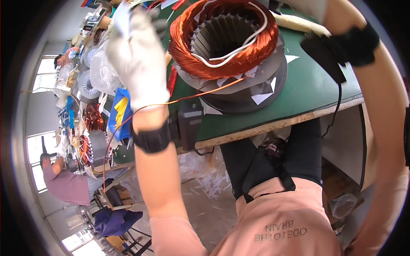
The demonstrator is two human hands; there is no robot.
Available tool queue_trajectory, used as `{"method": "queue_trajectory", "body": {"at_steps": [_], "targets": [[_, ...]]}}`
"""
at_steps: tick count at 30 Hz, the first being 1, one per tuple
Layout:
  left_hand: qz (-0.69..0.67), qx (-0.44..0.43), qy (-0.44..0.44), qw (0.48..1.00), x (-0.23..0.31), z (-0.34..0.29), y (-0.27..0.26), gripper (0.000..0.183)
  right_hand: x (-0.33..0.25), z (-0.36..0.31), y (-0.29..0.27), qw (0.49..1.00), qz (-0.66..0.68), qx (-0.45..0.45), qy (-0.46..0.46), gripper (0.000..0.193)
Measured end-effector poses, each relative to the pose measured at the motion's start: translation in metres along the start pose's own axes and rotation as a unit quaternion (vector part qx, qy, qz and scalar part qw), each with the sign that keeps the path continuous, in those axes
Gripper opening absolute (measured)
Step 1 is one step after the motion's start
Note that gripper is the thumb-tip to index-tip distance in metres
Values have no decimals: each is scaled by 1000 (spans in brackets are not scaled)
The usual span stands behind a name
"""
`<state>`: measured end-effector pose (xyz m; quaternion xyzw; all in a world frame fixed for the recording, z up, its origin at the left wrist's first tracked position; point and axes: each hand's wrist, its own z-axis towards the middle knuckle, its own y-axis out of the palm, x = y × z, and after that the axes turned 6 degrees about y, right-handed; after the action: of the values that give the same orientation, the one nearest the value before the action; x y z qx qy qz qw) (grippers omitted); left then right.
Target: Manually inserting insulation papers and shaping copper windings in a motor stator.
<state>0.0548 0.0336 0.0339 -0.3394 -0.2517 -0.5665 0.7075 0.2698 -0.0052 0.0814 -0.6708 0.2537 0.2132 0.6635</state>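
A motor stator point(222, 42) with a thick ring of copper windings stands on the bench, white sleeved leads curving around its open bore. Left of it is my left hand point(139, 55), in a white glove and smeared by motion. Its fingers appear closed on a piece of white insulating paper point(122, 19) at the upper edge. My right hand point(305, 5) is past the stator's far right side, mostly cut off by the frame, its fingers hidden. From the stator's base a thin orange wire point(200, 94) runs left across my left wrist.
White paper triangles point(261, 99) lie around the stator on the green bench point(316, 81). A blue bin point(119, 113) of yellow strips stands to the left, near another wound stator point(96, 147). Red-handled tools point(172, 81) lie beside my left hand. Another person point(68, 181) works farther left.
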Motion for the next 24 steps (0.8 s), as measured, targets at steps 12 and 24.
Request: {"method": "queue_trajectory", "body": {"at_steps": [12,24], "targets": [[138,-51,-29,989,28,-118,-13,34,71,-35,38,992,-1,90,-88,31],[161,-78,-1,984,6,-81,-20,29,115,-95,66,963,-231,72,115,26]]}}
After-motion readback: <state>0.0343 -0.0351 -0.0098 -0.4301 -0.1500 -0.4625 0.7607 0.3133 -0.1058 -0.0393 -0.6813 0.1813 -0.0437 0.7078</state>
